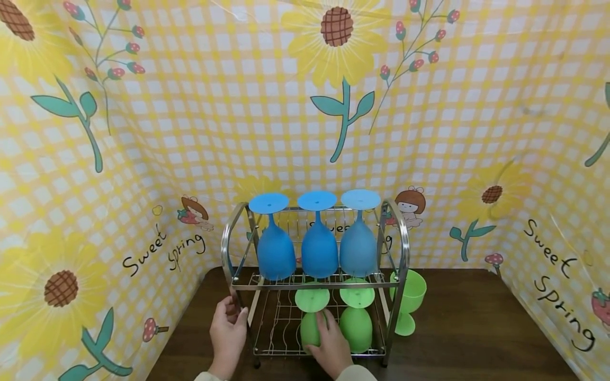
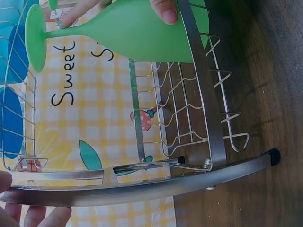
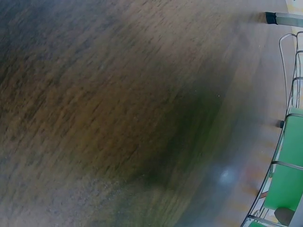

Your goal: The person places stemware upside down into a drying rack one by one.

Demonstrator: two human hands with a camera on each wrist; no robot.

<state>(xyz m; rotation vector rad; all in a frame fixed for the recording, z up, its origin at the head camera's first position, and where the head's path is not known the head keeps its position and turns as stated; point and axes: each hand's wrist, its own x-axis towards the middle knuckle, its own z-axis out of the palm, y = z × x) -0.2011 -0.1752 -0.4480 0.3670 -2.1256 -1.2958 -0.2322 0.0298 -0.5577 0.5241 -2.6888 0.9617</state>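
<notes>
A two-tier metal rack point(image 1: 286, 287) stands on the table. My left hand point(image 1: 227, 333) grips its left front post point(image 2: 118, 193), thumb on one side and fingers on the other. My right hand point(image 1: 333, 346) holds a green goblet point(image 1: 310, 330), upside down on the lower shelf, left of a second inverted green goblet point(image 1: 356, 333). In the left wrist view, the thumb point(image 2: 164, 10) presses the held goblet's bowl point(image 2: 142, 35) while one finger lies by its stem. The right wrist view shows mostly table, with green goblet parts point(image 3: 291, 161) at the right edge.
Three blue goblets point(image 1: 276, 254) hang inverted in a row on the upper shelf. Another green goblet point(image 1: 412, 291) stands upright on the brown wooden table point(image 1: 457, 323), just right of the rack. A yellow checked cloth point(image 1: 238, 106) surrounds the table's back and sides.
</notes>
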